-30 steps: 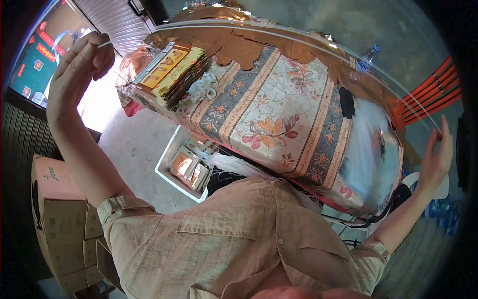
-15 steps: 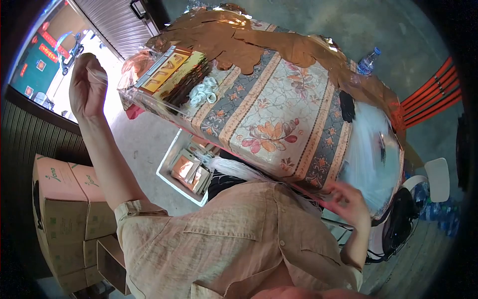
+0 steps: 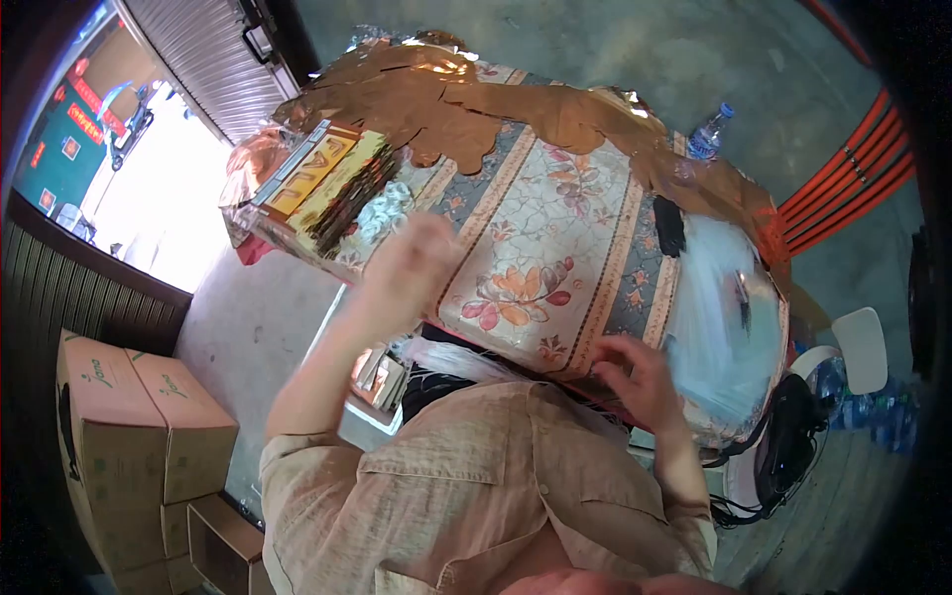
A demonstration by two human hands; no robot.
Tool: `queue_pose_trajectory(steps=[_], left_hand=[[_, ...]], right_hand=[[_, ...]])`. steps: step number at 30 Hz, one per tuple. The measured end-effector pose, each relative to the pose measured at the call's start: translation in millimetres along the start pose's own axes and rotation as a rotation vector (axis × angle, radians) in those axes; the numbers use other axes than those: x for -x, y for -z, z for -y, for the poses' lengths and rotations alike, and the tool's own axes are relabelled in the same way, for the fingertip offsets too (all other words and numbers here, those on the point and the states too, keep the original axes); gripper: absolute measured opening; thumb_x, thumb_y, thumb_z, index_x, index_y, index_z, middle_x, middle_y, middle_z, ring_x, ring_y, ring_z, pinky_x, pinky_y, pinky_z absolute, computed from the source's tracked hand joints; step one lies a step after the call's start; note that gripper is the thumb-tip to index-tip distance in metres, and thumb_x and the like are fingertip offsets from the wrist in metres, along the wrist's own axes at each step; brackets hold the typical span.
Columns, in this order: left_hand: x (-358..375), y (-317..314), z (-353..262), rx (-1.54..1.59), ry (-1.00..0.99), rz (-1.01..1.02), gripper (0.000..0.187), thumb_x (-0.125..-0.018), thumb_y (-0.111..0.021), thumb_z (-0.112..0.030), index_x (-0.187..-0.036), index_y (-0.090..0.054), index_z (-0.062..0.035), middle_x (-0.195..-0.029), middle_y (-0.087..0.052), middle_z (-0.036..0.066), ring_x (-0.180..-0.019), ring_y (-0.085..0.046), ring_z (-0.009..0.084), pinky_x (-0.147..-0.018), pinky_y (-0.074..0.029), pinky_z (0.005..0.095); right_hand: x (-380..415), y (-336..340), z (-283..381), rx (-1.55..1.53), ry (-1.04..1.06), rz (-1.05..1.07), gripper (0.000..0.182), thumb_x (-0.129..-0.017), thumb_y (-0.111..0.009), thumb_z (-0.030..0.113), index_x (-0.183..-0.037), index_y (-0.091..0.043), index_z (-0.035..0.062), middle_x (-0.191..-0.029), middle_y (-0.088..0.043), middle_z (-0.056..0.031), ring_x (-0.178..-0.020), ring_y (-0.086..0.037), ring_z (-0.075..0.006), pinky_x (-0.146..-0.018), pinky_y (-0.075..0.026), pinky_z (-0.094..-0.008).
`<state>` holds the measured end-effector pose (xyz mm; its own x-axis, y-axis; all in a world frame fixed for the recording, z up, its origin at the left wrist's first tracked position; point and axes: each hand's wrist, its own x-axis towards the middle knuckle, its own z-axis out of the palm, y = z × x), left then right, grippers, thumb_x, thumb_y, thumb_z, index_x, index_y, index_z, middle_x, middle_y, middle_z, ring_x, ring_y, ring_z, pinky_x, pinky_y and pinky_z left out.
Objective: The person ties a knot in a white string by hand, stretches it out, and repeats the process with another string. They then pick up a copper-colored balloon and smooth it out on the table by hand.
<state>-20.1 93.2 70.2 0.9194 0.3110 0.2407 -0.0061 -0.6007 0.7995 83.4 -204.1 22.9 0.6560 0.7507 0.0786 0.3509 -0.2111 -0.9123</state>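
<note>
the left hand (image 3: 409,263) has swung in from high by the doorway and now hangs over the near edge of the flowered table (image 3: 565,213), toward its left end, blurred; whether it pinches anything, i cannot tell. the right hand (image 3: 643,382) has shifted slightly left along the near edge, fingers curled, thumb and forefinger apart. the cord stretched between the hands a second ago is not discernible now.

white strands (image 3: 451,359) lie below the near edge, by the lap; a long pale bundle (image 3: 724,307) covers the right end. the white coil (image 3: 385,211) sits near the left end, just beyond the left hand, beside a yellow-and-brown stack (image 3: 327,183) lettered "fall". the bottle (image 3: 709,134) at the far right corner has a label too small to read. pink-topped cartons (image 3: 144,392) bear green script, seemingly "jana".
</note>
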Motion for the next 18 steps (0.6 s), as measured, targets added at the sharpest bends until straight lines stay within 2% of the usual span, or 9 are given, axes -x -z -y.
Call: queue_pose_trajectory(steps=[1,2,4,5,7,13,15,17,18], left_hand=[[2.5,-25.8,-14.2,0.239,-0.058,0.154,0.028,-0.082,-0.053,-0.005,-0.109,-0.043,-0.0064,-0.072,-0.052,0.004,-0.07,-0.055,0.015,-0.062,-0.044,0.0288],[3.1,-44.6,-6.9,0.164,-0.084,0.364,0.03,-0.083,-0.051,-0.004,-0.111,-0.041,-0.0073,-0.075,-0.054,0.008,-0.072,-0.057,0.0177,-0.064,-0.045,0.0313],[7.6,-79.9,-8.4,0.179,-0.089,0.455,0.028,-0.083,-0.053,-0.004,-0.108,-0.04,-0.005,-0.069,-0.054,0.01,-0.07,-0.058,0.0248,-0.069,-0.045,0.0351],[6.7,-87.7,-8.3,0.18,-0.092,0.451,0.028,-0.083,-0.053,-0.004,-0.108,-0.04,-0.005,-0.069,-0.054,0.01,-0.07,-0.058,0.0248,-0.069,-0.045,0.0351],[4.5,-96.3,-7.7,0.158,-0.39,0.433,0.024,-0.083,-0.054,-0.004,-0.103,-0.041,-0.0032,-0.063,-0.053,0.01,-0.069,-0.058,0.0281,-0.072,-0.046,0.0356],[3.6,-106.3,2.7,0.175,-0.36,0.481,0.022,-0.083,-0.056,-0.006,-0.099,-0.042,-0.002,-0.072,-0.06,0.013,-0.082,-0.06,0.0337,-0.081,-0.044,0.0406],[0.4,-109.0,2.5,0.259,-0.384,0.406,0.017,-0.083,-0.053,-0.013,-0.095,-0.046,-0.0033,-0.069,-0.057,0.015,-0.07,-0.058,0.0319,-0.062,-0.043,0.0399],[0.5,-115.3,9.8,0.251,-0.395,0.34,0.014,-0.083,-0.054,-0.014,-0.09,-0.049,-0.0034,-0.072,-0.057,0.014,-0.071,-0.057,0.032,-0.063,-0.043,0.0397],[0.9,-118.7,13.5,0.243,-0.403,0.276,0.012,-0.083,-0.054,-0.015,-0.086,-0.051,-0.0034,-0.075,-0.057,0.014,-0.072,-0.057,0.0322,-0.064,-0.043,0.0395]], right_hand=[[-7.9,-5.9,4.6,0.112,0.103,0.044,0.019,-0.083,-0.052,0.0,-0.102,-0.055,-0.0021,-0.087,-0.06,-0.0089,-0.08,-0.06,-0.014,-0.07,-0.047,-0.0257],[-14.7,-12.3,10.0,0.119,0.105,0.043,0.019,-0.083,-0.052,0.0,-0.102,-0.055,-0.0021,-0.087,-0.06,-0.0089,-0.08,-0.06,-0.014,-0.07,-0.047,-0.0257],[-24.6,-20.7,17.3,0.053,0.042,0.039,0.016,-0.084,-0.053,0.005,-0.098,-0.055,-0.0029,-0.081,-0.06,-0.0081,-0.075,-0.06,-0.014,-0.067,-0.047,-0.0256],[-27.4,-19.2,16.3,0.057,0.045,0.039,0.016,-0.084,-0.053,0.005,-0.098,-0.055,-0.0029,-0.081,-0.06,-0.0081,-0.075,-0.06,-0.014,-0.067,-0.047,-0.0256],[-33.3,-17.1,11.9,0.205,0.043,0.132,0.013,-0.087,-0.05,0.008,-0.091,-0.054,-0.0027,-0.073,-0.059,-0.007,-0.069,-0.059,-0.0133,-0.062,-0.046,-0.0248],[-32.0,-18.1,-3.0,-0.183,-0.117,0.214,0.015,-0.089,-0.045,0.007,-0.081,-0.054,-0.0018,-0.067,-0.057,-0.0039,-0.061,-0.057,-0.0107,-0.055,-0.044,-0.0231],[-32.7,-20.5,-6.7,-0.179,-0.037,0.128,0.017,-0.089,-0.044,0.006,-0.078,-0.055,-0.0025,-0.069,-0.059,-0.0046,-0.06,-0.057,-0.0108,-0.054,-0.045,-0.0233],[-31.3,-21.6,-11.3,-0.175,0.041,0.041,0.02,-0.089,-0.043,0.005,-0.076,-0.056,-0.0031,-0.072,-0.06,-0.0053,-0.059,-0.057,-0.0108,-0.053,-0.045,-0.0234],[-29.8,-20.9,-14.5,-0.388,-0.027,0.015,0.018,-0.088,-0.045,0.005,-0.078,-0.058,-0.0031,-0.075,-0.062,-0.0063,-0.059,-0.056,-0.0105,-0.052,-0.044,-0.0233]])
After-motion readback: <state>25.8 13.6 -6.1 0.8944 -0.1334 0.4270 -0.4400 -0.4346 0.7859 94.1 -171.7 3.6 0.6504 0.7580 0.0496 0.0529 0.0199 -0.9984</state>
